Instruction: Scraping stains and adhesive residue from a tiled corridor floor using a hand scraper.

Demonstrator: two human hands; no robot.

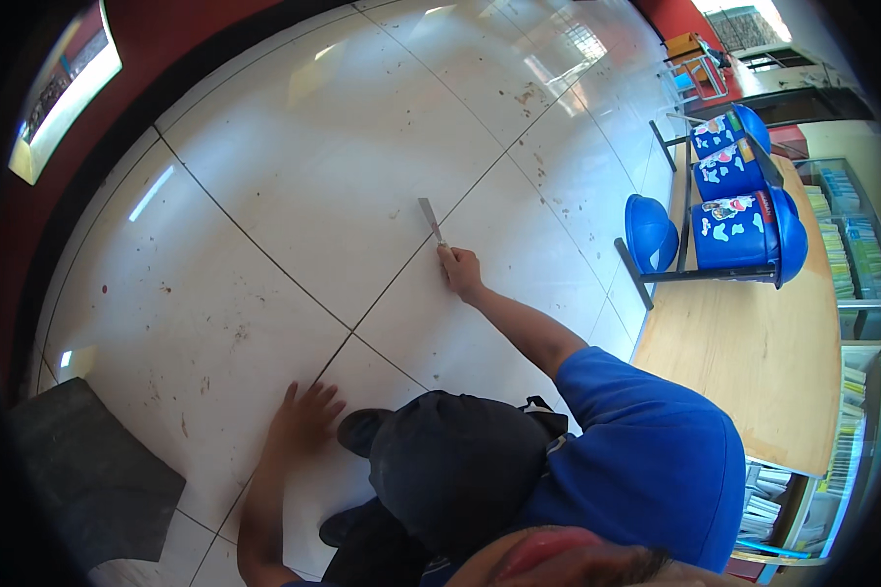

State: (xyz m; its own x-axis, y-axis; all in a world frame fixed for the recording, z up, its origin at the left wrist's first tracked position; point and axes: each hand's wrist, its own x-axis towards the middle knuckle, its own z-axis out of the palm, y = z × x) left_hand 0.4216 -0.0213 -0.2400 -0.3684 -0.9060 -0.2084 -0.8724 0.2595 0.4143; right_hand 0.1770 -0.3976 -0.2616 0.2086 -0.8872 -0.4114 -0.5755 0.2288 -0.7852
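My right hand (460, 271) is closed around the handle of a scraper (427, 214). Its flat metal blade points away from me, low over the tiled floor or touching it; I cannot tell which. My left hand (307, 415) has its fingers spread and appears to lie flat on the floor beside a tile joint, with nothing held. The white glossy tiles (255, 313) carry brown specks, smudges and small spots around both hands.
A dark mat (98, 470) lies at the lower left. On the right stand several blue bins (734, 230) on a black metal frame, beside a light wooden surface (734, 372). Behind it is a glass-fronted bookcase (857, 235). A dark red wall (181, 39) borders the floor.
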